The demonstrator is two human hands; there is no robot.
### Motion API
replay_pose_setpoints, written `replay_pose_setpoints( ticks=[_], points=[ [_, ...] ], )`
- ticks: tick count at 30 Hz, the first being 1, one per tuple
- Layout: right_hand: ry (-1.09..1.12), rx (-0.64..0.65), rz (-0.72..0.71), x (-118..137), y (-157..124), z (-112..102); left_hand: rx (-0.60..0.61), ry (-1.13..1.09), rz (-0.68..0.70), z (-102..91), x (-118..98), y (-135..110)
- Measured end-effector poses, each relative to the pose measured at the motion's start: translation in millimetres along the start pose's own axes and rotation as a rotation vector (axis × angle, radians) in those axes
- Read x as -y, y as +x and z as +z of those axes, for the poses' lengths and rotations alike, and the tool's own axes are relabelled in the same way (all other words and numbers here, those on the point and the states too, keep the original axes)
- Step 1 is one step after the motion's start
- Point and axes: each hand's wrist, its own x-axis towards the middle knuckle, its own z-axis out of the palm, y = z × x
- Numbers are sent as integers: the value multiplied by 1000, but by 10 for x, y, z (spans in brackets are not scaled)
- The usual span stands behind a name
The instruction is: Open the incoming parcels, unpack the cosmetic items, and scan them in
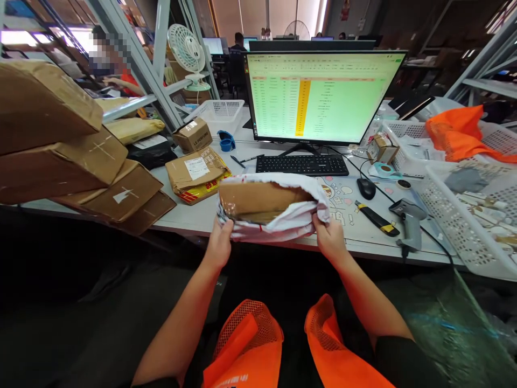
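Observation:
Between my hands is a white mailing bag (278,229), its mouth torn wide along the top. Inside it shows a brown cardboard box (258,200) with shiny tape at its left end. My left hand (221,240) grips the bag's left end, thumb on the near side. At the opposite end my right hand (330,237) is closed on the white plastic near its corner. The bag is held at the desk's front edge, in front of the keyboard (302,165). Fingers of both hands are partly hidden behind the bag.
Stacked cardboard boxes (60,156) crowd the left, beside a labelled parcel (197,170). To the right lie a mouse (366,188), a utility knife (377,219) and a barcode scanner (410,223). White baskets (476,237) line the right edge. A monitor (323,97) stands behind.

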Motion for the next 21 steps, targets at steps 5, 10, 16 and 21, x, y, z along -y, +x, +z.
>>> replay_pose_setpoints(
  ticks=[5,10,16,21],
  points=[
    [-147,136,-4,520,601,-273,85,461,-15,-314,-614,594],
    [-361,356,-10,557,753,-492,105,604,371,-10,-1008,782],
    [-34,87,-487,455,778,-482,491,684,608,728,-1382,445],
    [189,410,-650,168,610,-188,516,736,812,712,-1325,377]
  ],
)
